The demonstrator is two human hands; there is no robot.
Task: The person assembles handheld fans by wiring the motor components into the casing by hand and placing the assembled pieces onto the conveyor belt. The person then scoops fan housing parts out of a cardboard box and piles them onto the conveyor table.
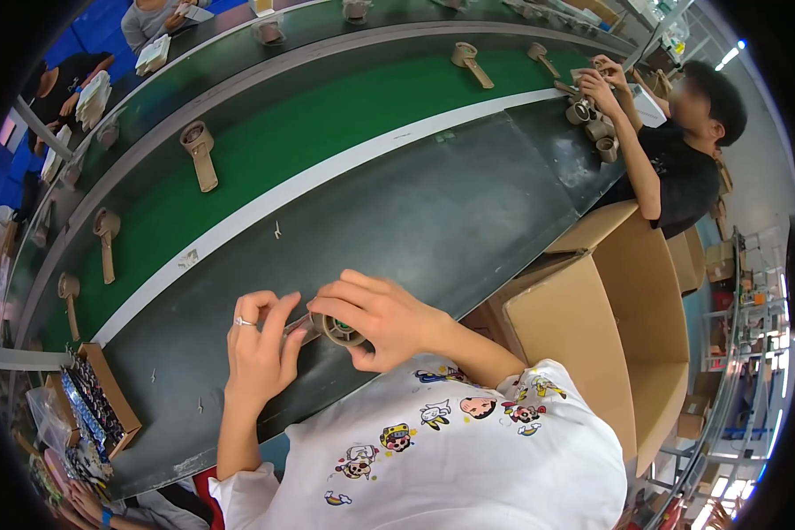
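Near the table's front edge I hold a tan plastic part with a round, ring-like head and a flat handle; a bit of green shows inside the ring. Curled around the head are the fingers of my right hand. My left hand, with a ring on one finger, pinches the handle end, which its fingers partly cover. Just below lies the front of my white printed shirt.
A green conveyor belt carries several similar tan parts beyond the dark table. An open cardboard box stands at my right. At the left sits a carton of patterned strips. A co-worker handles similar parts at far right.
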